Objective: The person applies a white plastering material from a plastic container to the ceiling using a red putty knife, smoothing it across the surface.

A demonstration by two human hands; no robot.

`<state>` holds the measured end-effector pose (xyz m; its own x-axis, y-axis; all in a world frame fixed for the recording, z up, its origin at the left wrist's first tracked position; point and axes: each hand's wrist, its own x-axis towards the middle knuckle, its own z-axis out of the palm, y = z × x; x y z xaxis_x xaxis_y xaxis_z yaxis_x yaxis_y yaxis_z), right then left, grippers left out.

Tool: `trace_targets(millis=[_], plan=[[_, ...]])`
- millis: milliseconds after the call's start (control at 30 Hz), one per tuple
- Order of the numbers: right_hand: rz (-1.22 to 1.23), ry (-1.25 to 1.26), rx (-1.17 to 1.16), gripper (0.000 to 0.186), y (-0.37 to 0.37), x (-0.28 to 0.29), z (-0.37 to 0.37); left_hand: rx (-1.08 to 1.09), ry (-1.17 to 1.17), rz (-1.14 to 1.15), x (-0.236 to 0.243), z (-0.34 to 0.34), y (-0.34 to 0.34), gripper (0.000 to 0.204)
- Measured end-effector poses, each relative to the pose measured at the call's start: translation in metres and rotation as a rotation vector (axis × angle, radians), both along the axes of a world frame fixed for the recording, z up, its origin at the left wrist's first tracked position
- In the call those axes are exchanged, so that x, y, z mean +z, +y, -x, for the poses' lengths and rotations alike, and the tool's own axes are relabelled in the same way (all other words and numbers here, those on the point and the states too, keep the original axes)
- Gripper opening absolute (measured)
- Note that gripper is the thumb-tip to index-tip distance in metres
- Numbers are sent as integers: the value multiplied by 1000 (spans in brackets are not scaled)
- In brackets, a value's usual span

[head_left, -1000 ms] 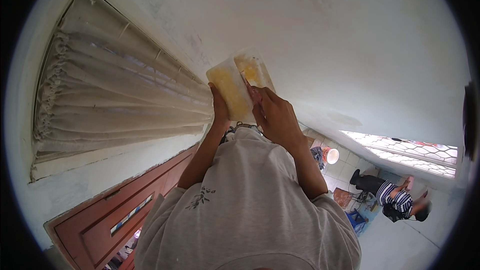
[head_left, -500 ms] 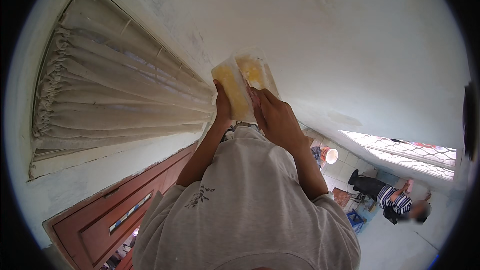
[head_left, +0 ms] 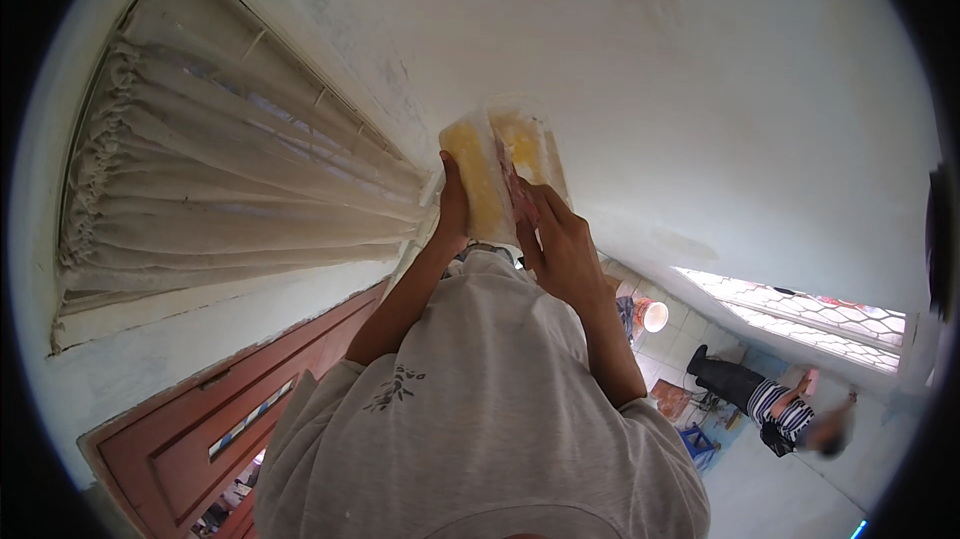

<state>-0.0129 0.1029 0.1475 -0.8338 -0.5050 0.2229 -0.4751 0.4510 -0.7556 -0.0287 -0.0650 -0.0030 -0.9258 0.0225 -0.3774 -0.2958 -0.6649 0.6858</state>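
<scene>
My left hand [head_left: 455, 202] grips the left edge of a flat, yellowish-white board [head_left: 474, 171], its thumb up along the side. My right hand [head_left: 564, 239] holds a putty trowel by a narrow, pinkish-red part [head_left: 519, 195], fingers bent around it. The trowel's pale, yellow-smeared plate [head_left: 527, 146] leans against the board, meeting it along a slanted line. Both plates carry whitish smears and are raised in front of my chest, near the wall. My right palm hides part of the trowel, and my left fingers are mostly behind the board.
A pale wall [head_left: 700, 109] with damp patches rises ahead. At left, a curtained window [head_left: 240, 174] sits above a red-brown door [head_left: 230, 409]. On the tiled floor to the right are a bucket [head_left: 654, 317] and a blue stool [head_left: 699, 447]. Another person [head_left: 775, 401] in a striped top is beyond.
Both hands and the two plates have shifted slightly right in view. The fingers of my right hand have moved a little down along the trowel's pinkish part. The hold stays the same.
</scene>
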Motion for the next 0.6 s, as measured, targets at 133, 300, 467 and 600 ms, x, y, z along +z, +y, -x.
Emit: trace_targets(millis=[133,300,467,600], plan=[[16,64,-19,39,-1,-2,-2,35,-82,-4,5,3,4,90],[43,149,-41,41,1,0,-3,-13,-90,-51,-9,4,2,93],[44,151,-46,40,2,3,-1,-22,-95,-45,-15,5,4,94],[69,186,-60,36,4,2,-1,-20,-103,-33,-14,6,6,95]])
